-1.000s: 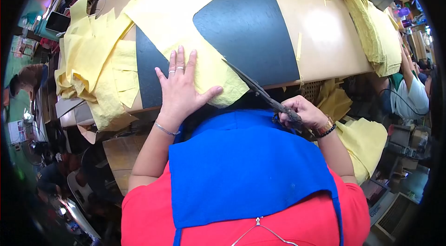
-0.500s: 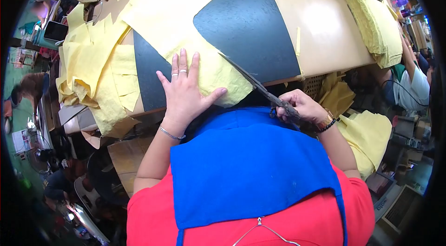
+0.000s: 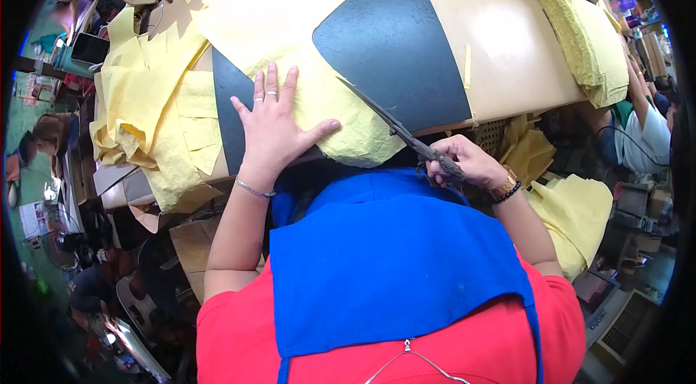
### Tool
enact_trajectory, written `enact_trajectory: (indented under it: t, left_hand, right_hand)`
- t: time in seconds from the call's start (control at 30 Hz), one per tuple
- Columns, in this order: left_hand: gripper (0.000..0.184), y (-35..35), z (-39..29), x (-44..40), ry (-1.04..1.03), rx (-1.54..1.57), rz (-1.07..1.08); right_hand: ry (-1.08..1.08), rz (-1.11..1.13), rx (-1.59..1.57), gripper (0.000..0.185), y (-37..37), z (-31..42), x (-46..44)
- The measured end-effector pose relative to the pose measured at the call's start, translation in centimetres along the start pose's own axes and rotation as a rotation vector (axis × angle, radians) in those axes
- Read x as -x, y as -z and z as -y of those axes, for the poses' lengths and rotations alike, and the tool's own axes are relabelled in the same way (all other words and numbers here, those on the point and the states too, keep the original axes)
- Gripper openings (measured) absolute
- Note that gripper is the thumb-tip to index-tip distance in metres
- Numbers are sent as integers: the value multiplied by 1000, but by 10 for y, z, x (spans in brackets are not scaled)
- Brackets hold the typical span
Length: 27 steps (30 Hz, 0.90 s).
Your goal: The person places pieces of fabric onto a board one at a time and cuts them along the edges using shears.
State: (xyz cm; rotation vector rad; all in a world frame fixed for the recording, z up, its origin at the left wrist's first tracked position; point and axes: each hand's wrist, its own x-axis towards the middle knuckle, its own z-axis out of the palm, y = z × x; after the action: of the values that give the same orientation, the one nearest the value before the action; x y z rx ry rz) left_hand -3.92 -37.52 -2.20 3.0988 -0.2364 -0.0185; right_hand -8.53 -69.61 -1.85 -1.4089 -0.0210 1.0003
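Hands (image 3: 274,129) apart (left flat, splayed)

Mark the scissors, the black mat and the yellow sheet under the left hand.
Scissors (image 3: 410,139), head view: the shank between blades and handles.
Black mat (image 3: 399,50), head view: its bare right part.
Yellow sheet (image 3: 290,30), head view: its flat middle.

Bright white glare on the tan table (image 3: 502,68) (fisheye-bent edges, black corners).
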Motion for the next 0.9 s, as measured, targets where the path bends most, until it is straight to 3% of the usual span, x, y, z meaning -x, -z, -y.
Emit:
enact_trajectory:
  t: [0.23, 0.33, 0.9]
  left_hand:
    - [109, -1, -5, 6, 2, 10, -28]
    - [109, 1, -10, 10, -13, 18, -19]
    - [109, 1, -22, 22, -65, 35, -43]
  right_hand:
    - [-73, -36, 28, 20, -2, 8, 12]
    - [31, -1, 9, 25, -1, -1, -1]
    - [-16, -17, -7, 21, -2, 7, -4]
